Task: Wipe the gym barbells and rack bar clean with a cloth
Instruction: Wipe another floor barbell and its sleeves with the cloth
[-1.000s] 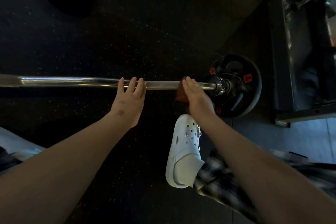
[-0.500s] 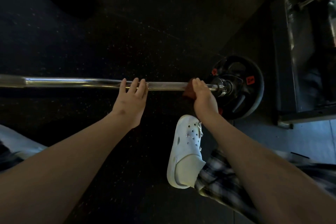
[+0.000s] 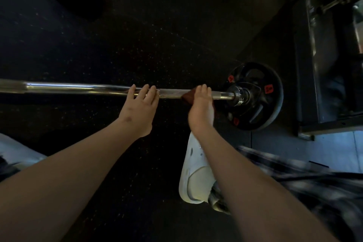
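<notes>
Head view. The barbell point(image 3: 94, 87) lies across the dark floor point(image 3: 157, 25), its weight plate point(image 3: 257, 96) at the right end. The right hand point(image 3: 201, 108) has its fingers wrapped over a reddish cloth point(image 3: 186, 97) pressed onto the shaft, near the plate's collar. The left hand point(image 3: 138, 110) rests on the shaft further from the plate, fingers spread flat, steadying, gripping nothing. Step in hand, as judged: wiping the shaft section beside the plate. The next move calls for sliding the cloth along the shaft toward the left hand, under firm pressure.
</notes>
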